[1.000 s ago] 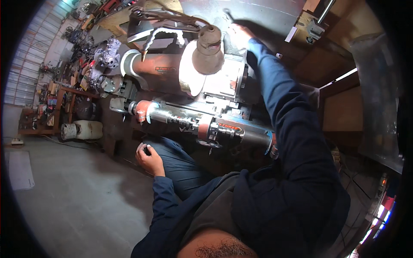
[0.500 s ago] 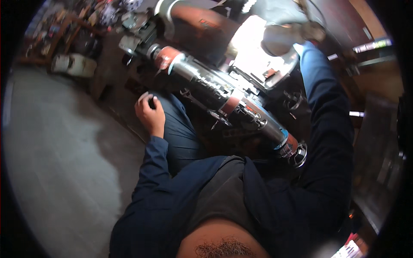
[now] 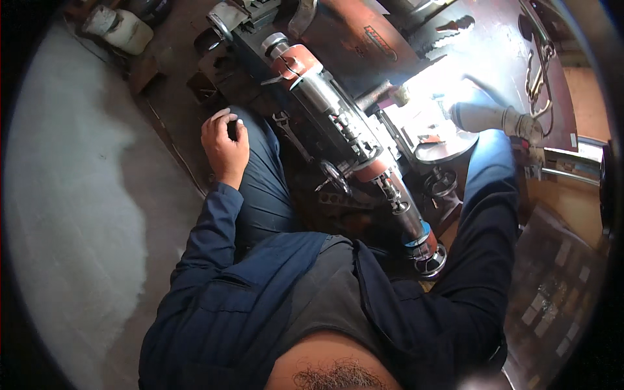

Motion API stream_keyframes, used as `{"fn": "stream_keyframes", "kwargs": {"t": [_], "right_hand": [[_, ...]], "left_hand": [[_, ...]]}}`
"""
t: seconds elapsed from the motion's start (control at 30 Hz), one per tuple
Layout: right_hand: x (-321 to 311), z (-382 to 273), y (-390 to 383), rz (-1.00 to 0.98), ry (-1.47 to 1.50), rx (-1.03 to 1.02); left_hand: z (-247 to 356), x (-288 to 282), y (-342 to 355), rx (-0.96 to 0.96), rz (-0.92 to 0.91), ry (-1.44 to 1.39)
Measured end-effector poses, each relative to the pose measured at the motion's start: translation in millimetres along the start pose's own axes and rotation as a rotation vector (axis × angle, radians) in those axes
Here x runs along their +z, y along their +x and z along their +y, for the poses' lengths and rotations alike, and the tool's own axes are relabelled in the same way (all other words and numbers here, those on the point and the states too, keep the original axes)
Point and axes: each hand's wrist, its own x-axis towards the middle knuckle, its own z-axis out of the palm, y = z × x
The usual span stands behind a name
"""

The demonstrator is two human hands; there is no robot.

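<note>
My left hand (image 3: 225, 148) rests on my left thigh (image 3: 263, 188), fingers loosely curled and the thumb apart, with nothing visible in it. My right sleeve (image 3: 492, 170) reaches up along the right side of a long metal bench machine (image 3: 348, 127) with red collars. A lamp head (image 3: 491, 118) and its white glare cover the end of that arm, so my right hand and its fingers are hidden. Beside the glare, a round metal plate (image 3: 447, 149) sits on the machine. A small handwheel (image 3: 335, 177) juts from the machine's near side, with another wheel (image 3: 430, 261) at its lower end.
A red curved housing (image 3: 367, 36) stands behind the machine. A wrench (image 3: 292, 135) lies between my thigh and the machine. Pliers (image 3: 455, 26) lie at the back, and hooked metal tools (image 3: 538, 81) at the far right. A whitish jar (image 3: 118, 29) is at the far left.
The view has turned, so the machine lies more steeply in the picture. The lamp and my right sleeve appear lower and farther right. My left hand stays on my thigh.
</note>
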Motion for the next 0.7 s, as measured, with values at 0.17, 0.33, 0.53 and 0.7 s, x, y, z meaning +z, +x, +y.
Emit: {"fn": "stream_keyframes", "kwargs": {"t": [0.17, 0.33, 0.53, 0.7], "right_hand": [[-9, 16, -22, 0.017, 0.014, 0.061], [-11, 15, -22, 0.025, 0.03, 0.068], [-21, 14, -28, 0.055, 0.034, 0.081], [-22, 15, -39, 0.091, 0.027, 0.111]], "left_hand": [[7, 4, 2, -0.004, 0.005, -0.001], [12, 1, 3, -0.025, -0.018, 0.008], [15, 3, 5, -0.005, -0.003, 0.014], [19, 3, 5, -0.02, 0.002, -0.023]]}}
